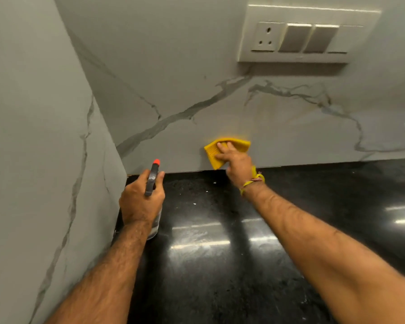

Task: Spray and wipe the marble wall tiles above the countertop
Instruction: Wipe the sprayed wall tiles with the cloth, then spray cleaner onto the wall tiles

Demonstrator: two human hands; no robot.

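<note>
Marble wall (197, 66), spray bottle (151, 183) upright, nozzle (156, 162) wallward

cloth (222, 150) on wall (185, 66) just above countertop (220, 265), spray bottle (153, 181) left

Light even, moderately dim, cool grey cast on wall (173, 66); source overhead and out of view, seen only as paired bright streaks of glare on the glossy black counter (208, 288), at centre and far right. Soft shadow under switch plate (302, 33); cloth (234, 143) edges smeared, faint yellow haze on wall above it, whole frame soft and blocky, clear lower body of bottle (152, 178) hard to separate from the dark counter. Wide-angle distortion strong: side wall (33, 113) and counter's back edge bow, lower corners stretched.
</note>
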